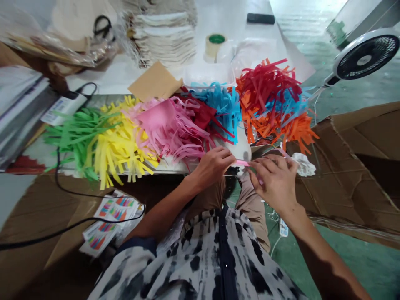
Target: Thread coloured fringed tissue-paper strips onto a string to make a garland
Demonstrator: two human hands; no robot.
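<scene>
Both hands close together at the near edge of the worktop (103, 81), pinched on one narrow pink paper strip (242, 163): left hand (212, 166) gripping its left end with thumb and fingertips, right hand (275, 180) closed on the other end, fingers curled. Strip held just above the lap, in front of a white object (242, 146) too hidden to identify. Fringed paper bunches spread across the worktop behind: green fringe (73, 135), yellow fringe (120, 146), pink fringe (168, 125), blue fringe (223, 102), red and orange fringe (271, 100). Tape roll (215, 43) farther back, fan (364, 56) off to the right, crumpled white scrap (304, 164) just beside the right hand. Likely risks: thin strip tearing if pulled too hard between the two grips; loose fringe near the edge snagged by a wrist and dragged to the floor; fan air lifting the light paper
</scene>
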